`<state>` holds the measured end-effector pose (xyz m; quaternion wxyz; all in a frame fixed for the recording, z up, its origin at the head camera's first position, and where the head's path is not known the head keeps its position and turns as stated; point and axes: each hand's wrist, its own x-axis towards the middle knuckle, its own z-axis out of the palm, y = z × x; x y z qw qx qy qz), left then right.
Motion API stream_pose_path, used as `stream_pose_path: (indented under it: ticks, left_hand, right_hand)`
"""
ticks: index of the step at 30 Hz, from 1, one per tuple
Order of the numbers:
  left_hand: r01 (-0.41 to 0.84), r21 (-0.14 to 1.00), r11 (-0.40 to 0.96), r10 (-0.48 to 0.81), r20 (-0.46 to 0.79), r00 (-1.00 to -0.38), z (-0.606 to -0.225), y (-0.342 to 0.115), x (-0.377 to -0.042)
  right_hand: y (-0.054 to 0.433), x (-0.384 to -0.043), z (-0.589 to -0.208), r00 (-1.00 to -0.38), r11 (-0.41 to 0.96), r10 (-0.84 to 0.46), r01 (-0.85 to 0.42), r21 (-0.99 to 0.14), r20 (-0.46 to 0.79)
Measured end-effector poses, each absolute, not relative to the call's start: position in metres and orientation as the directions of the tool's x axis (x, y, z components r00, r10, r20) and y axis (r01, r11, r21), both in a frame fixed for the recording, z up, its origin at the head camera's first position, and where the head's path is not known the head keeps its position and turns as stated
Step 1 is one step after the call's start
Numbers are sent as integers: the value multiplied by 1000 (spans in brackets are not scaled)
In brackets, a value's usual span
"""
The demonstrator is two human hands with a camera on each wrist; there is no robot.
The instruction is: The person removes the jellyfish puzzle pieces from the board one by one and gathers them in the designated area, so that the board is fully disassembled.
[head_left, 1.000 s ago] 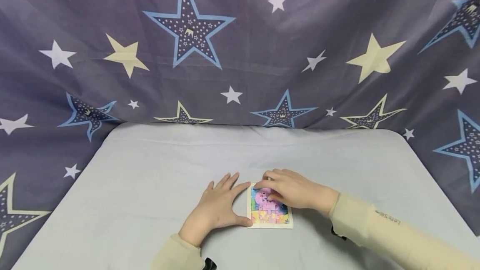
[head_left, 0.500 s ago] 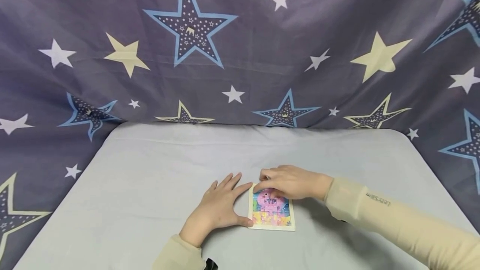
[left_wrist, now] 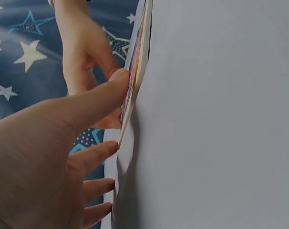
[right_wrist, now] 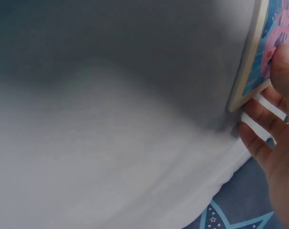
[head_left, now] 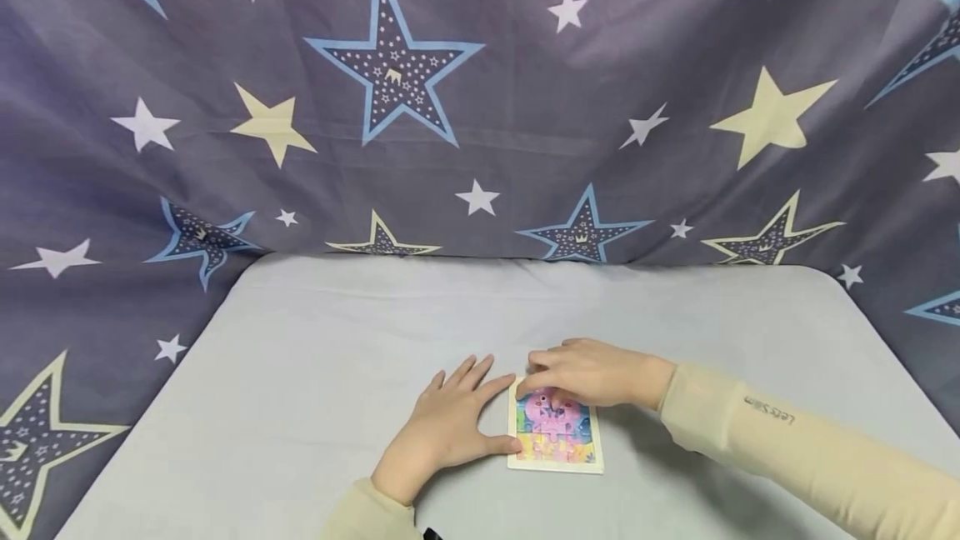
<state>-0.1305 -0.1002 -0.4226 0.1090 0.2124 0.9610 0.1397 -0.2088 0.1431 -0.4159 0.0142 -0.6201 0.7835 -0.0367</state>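
Currently, bent-fingered right hand (head_left: 588, 372) hides the puzzle (head_left: 557, 442)'s top; grip unclear. Left hand (head_left: 447, 426), splayed, only touches its left edge. Starry cloth (head_left: 525, 119) behind white table (head_left: 330, 348).

Left hand (head_left: 450, 427): lower centre in my head view, thumb and fingers (left_wrist: 99, 155) spread apart.
Left sleeve (head_left: 372, 515): I see it entering at the bottom edge.
Right hand (head_left: 592, 372): just right of my left, back uppermost, index bent downward.
Right forearm (head_left: 795, 444): sleeved, slanting in from the lower right.
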Motion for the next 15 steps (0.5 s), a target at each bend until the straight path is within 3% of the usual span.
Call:
stream_pose_path:
  ticks: [15]
  left_hand:
    - [378, 318, 869, 436, -134, -890, -429, -98, -133]
  right_hand:
    - [145, -211, -420, -264, 256, -964, -952, -169, 25]
